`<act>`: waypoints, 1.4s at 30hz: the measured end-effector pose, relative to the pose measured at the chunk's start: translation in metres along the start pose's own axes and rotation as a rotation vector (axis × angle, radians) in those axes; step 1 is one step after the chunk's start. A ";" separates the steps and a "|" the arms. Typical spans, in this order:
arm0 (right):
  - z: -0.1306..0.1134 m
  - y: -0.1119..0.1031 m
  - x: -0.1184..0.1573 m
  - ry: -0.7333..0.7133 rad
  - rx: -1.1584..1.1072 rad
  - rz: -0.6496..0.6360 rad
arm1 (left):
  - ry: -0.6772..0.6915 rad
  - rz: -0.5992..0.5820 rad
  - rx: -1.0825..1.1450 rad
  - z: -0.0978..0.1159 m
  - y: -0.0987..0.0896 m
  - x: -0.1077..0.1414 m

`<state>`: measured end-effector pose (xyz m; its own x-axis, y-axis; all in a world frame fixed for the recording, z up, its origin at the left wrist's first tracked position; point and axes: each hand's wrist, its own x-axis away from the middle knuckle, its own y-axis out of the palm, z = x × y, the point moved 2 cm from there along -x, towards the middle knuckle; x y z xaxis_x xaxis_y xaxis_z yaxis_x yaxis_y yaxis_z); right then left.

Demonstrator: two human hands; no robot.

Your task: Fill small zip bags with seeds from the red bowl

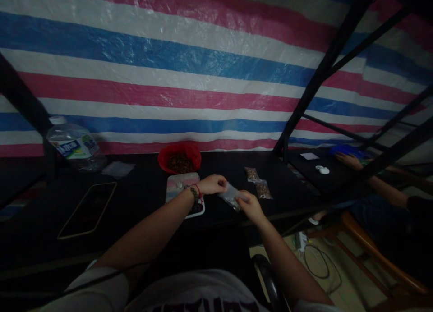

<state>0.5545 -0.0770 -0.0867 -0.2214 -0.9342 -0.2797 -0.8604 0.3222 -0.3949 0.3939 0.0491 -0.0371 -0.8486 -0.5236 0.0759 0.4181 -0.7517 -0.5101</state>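
Observation:
A small clear plastic bag (231, 196) is stretched between my two hands above the front of the black table. My left hand (212, 184) pinches its upper left edge, and my right hand (249, 204) grips its right side. Below my left wrist lies a white-rimmed tray (174, 185), partly hidden by the forearm, with a small clear item and something dark in it. Behind the tray, a red bowl-like container (163, 158) holds small brown pieces. Two filled clear packets, one (251, 174) behind the other (263, 190), lie to the right of my hands.
At the left are a large plastic bottle (76, 145), flat clear bags (118, 168) and a phone (88, 210). A black frame post (304, 98) rises at the right. Beyond it, another person's hand (348, 160) touches a blue thing (347, 150) near a white object (322, 170).

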 end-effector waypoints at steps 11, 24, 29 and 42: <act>-0.030 -0.021 -0.009 -0.014 -0.041 0.099 | 0.021 0.354 -0.048 0.061 -0.069 0.088; 0.029 -0.078 -0.011 0.504 1.047 0.092 | -0.460 1.032 0.483 -0.081 -0.160 0.236; 0.028 -0.081 -0.014 0.455 1.040 0.069 | -0.630 0.773 0.031 -0.110 -0.154 0.231; -0.025 -0.054 -0.053 -0.081 0.501 0.049 | -0.448 0.658 -0.224 -0.103 -0.208 0.165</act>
<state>0.6012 -0.0483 -0.0285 -0.2021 -0.9077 -0.3676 -0.5198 0.4176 -0.7453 0.1332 0.1604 -0.0066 -0.2235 -0.9746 0.0121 0.6701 -0.1626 -0.7243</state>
